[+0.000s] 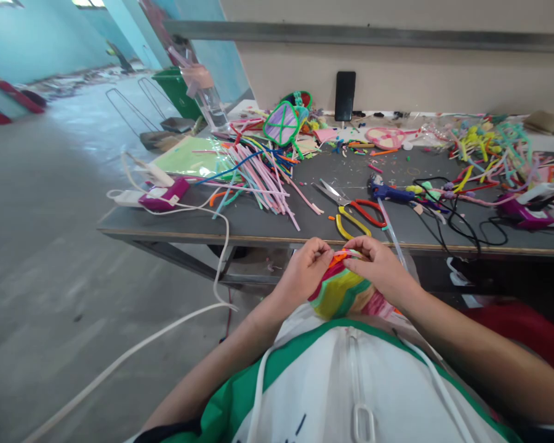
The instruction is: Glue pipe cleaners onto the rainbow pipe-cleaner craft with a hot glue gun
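Close to my body, just off the table's front edge, I hold a striped, fuzzy craft piece (339, 295) with wavy bands of yellow, green, dark red and pink. My left hand (308, 264) pinches its upper left edge between thumb and fingers. At the upper right edge, my right hand (381, 264) is closed on it too, thumb below and fingers above. Between the fingertips shows a short pink and orange strand (339, 257), which looks like pipe cleaner. The lower part of the piece rests against my clothing and is partly hidden.
On the table (194, 224) lie scissors (351, 206) with red and yellow handles, a blue glue gun (392, 192) and a pile of pipe cleaners (268, 181). A purple power strip (164, 195) trails a white cable off the left. A phone (345, 95) leans at the back.
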`<state>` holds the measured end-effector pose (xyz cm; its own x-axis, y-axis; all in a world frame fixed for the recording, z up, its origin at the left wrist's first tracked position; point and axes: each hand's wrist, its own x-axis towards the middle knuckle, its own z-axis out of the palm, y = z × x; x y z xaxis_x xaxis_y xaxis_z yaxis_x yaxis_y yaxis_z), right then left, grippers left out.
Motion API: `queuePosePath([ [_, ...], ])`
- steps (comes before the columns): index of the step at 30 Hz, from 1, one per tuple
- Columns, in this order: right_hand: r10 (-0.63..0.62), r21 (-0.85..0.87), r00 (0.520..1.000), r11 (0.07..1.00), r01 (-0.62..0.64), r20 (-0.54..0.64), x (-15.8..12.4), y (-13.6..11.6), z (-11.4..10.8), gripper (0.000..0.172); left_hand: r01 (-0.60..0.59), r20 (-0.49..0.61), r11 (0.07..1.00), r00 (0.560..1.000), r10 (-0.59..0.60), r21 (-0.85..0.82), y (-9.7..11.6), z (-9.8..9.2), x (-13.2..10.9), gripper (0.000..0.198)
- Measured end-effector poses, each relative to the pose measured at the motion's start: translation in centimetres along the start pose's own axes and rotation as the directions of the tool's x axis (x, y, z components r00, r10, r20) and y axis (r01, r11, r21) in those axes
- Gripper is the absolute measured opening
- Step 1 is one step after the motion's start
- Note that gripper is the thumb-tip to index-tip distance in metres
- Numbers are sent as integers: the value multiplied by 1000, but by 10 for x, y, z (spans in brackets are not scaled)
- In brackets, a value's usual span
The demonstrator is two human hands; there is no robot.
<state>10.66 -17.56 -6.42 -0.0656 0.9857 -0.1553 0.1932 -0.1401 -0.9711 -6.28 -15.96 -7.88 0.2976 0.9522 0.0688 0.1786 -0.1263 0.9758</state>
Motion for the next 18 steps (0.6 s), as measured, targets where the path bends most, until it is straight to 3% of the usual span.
queuePosePath([
  [6,-90,-46,996,995,91,25,3,10,-6,29,59,27,987,998,-55,-150,-1,2,-1,21],
  [9,-98,-81,994,991,102,54,4,11,-11,27,91,62,953,995,-77,-288,-2,4,-1,34],
  [18,-182,-382,968,894,236,170,13,-33,-27,18,110,89,941,992,-85,-321,-4,11,4,21],
])
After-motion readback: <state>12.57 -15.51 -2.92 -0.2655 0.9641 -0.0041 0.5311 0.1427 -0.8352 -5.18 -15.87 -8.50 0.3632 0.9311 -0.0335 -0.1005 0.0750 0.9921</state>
